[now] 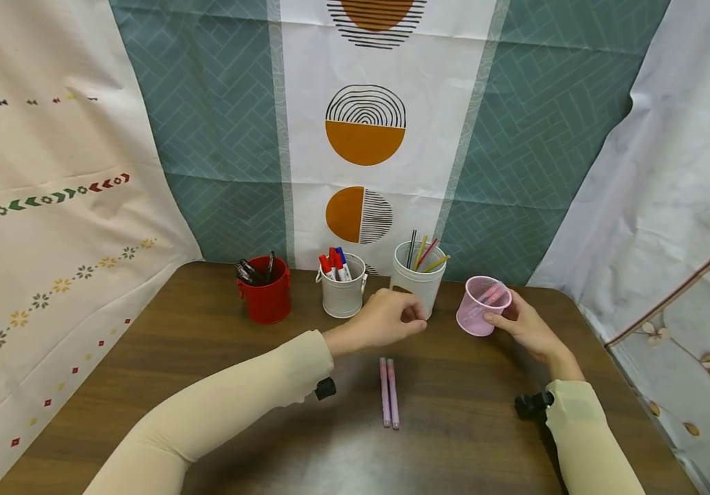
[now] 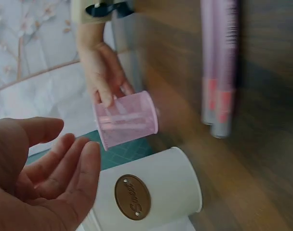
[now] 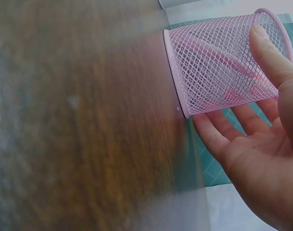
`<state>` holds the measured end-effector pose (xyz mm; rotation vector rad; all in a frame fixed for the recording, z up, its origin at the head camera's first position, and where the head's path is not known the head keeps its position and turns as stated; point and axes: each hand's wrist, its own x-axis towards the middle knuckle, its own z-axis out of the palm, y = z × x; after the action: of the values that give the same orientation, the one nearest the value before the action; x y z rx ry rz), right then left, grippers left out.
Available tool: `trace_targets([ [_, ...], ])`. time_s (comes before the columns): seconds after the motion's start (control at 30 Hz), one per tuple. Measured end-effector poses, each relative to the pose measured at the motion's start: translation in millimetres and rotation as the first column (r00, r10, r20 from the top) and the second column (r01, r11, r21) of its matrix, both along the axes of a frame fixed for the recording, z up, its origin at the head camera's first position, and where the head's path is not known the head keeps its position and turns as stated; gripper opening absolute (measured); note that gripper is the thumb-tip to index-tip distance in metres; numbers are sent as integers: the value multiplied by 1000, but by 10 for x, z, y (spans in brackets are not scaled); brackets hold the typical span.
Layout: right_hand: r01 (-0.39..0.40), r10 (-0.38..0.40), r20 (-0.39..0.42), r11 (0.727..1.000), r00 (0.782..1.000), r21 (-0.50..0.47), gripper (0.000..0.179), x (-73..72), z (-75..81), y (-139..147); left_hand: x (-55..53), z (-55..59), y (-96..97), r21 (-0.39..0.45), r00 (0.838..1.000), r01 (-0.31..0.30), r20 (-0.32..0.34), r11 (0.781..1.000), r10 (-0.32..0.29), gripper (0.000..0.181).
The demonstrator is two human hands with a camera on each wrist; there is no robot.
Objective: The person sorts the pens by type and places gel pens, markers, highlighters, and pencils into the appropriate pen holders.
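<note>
My right hand (image 1: 524, 330) holds a pink mesh pen cup (image 1: 472, 313) near its rim, thumb on one side and fingers around the other. Inside the cup, pink pens (image 1: 492, 294) lean against the mesh. In the right wrist view the thumb presses the mesh (image 3: 219, 62) and the fingers curl beneath it. My left hand (image 1: 385, 320) hovers in front of the large white bucket (image 1: 430, 285), with nothing in its loosely bent fingers. Two pink pens (image 1: 390, 395) lie side by side on the table, nearer to me than the left hand.
At the back left stands a red bucket (image 1: 268, 299) with black pens. A small white bucket (image 1: 342, 295) beside it holds red and blue markers (image 1: 333, 265). Thin yellow, red and dark sticks (image 1: 420, 253) poke out of the large white bucket. Cloth curtains (image 1: 218, 124) enclose the wooden table (image 1: 466, 419).
</note>
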<state>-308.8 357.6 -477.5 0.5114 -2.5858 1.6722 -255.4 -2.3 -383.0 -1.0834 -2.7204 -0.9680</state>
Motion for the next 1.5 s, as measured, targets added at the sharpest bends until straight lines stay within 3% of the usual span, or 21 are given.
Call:
trace_targets([
  [0.13, -7, 7, -14, 1000, 1000, -6, 73, 7, -3, -8, 128, -94, -159, -110, 1000, -7, 2, 994, 8, 19],
  [0.27, -12, 11, -11, 1000, 1000, -15, 73, 5, -1, -13, 267, -184, -275, -225, 999, -9, 40, 974, 18, 28],
  [0.4, -13, 13, 5, 1000, 1000, -19, 73, 0, -2, -1, 392, -280, -352, -261, 998, -8, 62, 965, 25, 34],
  [0.57, -13, 13, 10, 1000, 1000, -10, 74, 2, 0, 11, 519, -375, -386, -293, 997, -49, 36, 955, 62, 41],
  [0.77, -10, 10, 14, 1000, 1000, -8, 75, 9, 7, 18, 631, -430, -341, -397, 992, -107, 23, 911, 126, 45],
  [0.93, -11, 11, 22, 1000, 1000, -5, 75, 12, 12, 9, 649, -503, -311, -453, 986, -144, 10, 880, 166, 50],
  [1.2, -24, 25, 22, 999, 999, -27, 74, -8, 8, 10, 578, -589, -266, -443, 981, -166, 18, 881, 195, 53],
  [1.5, -21, 22, 27, 1000, 999, -17, 75, 1, 18, 16, 512, -556, -274, -483, 969, -202, 29, 852, 246, 44],
])
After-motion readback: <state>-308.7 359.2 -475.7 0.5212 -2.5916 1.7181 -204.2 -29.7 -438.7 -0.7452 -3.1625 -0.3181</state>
